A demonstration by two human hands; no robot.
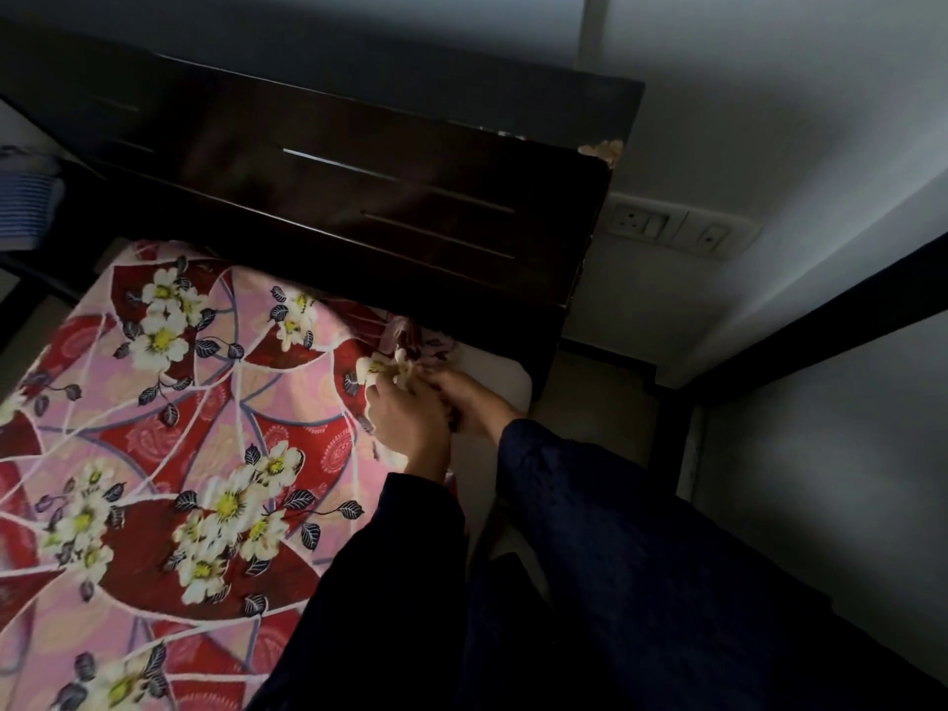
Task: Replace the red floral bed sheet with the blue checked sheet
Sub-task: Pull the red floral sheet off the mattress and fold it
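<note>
The red sheet [169, 428] with white flowers lies on the bed, bunched up at its corner near the dark headboard [359, 197] at 12 o'clock. The left hand [405, 418] and right hand [467, 402] meet there, fingers pinching the bunched cloth.

Single head-worn wide-angle view, looking steeply down and forward from beside the bed [492, 382], close over its corner by the dark headboard [359, 197]; wall [769, 120] at right, no second view
</note>
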